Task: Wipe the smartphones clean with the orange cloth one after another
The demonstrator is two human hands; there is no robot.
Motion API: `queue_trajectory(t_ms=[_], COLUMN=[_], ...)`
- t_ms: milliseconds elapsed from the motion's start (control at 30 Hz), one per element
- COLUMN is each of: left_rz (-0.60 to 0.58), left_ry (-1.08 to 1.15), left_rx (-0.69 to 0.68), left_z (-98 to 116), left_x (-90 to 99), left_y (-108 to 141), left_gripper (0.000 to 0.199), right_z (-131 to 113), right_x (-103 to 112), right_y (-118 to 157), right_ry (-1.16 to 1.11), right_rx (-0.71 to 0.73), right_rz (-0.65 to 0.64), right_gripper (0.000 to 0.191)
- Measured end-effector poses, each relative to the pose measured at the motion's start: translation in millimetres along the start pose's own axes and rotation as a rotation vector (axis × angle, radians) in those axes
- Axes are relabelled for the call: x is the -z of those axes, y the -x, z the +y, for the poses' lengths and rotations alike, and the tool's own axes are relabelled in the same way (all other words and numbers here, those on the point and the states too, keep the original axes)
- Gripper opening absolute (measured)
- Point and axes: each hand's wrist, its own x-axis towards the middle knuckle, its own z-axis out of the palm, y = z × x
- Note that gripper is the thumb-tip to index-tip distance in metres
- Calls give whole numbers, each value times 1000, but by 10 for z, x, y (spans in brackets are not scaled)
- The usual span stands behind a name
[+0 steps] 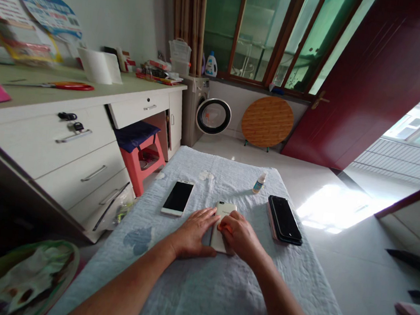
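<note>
A white phone (226, 209) lies back up on the cloth-covered table in front of me, its camera end pointing away. My left hand (196, 231) rests along its left edge, fingers stretched out and touching it. My right hand (239, 231) is closed on a small bunched orange cloth (227, 224), pressed against the phone's back; most of the cloth is hidden by the fingers. Left of my hands lies another white phone (178, 197), its dark screen up. On the right, a black phone (284, 220) sits on top of a pinkish flat item. A small spray bottle (259, 182) stands upright beyond my hands.
A pale blue patterned cloth (196, 295) covers the table. At the left are a white desk (74, 139), a red stool (144, 163) and a bin (69, 263). Farther back stand a washing machine (193, 106) with its door open and a round wooden tabletop (268, 121).
</note>
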Motion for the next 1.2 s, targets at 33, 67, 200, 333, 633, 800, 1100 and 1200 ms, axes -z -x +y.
queue_trajectory(t_ms=[33,67,200,333,633,800,1100,1200], left_rz=[-5,-15,-42,-52,-37,-27,-13,-14], left_ry=[-6,-16,-57,-60,-43,-83,-79,-76], left_rx=[-2,1,10,0,10,-1,-2,3], left_z=[4,8,16,11,14,5,7,15], left_x=[4,9,23,32,14,-2,-17,-17], left_y=[-2,-4,-10,-11,-14,-16,-12,-10], left_gripper=[94,93,93,93,96,98,98,97], right_z=[-9,-19,-54,-38,222,344,322,293], right_x=[25,53,182,281,154,-28,-7,50], right_y=[13,26,76,104,-28,-116,-180,-144], right_ry=[-24,-44,-84,-160,-72,16,126,126], right_rx=[10,19,64,71,-113,-253,-307,-301], right_rz=[-42,-90,-299,-420,36,306,237,175], right_gripper=[15,15,12,11,13,22,27,26])
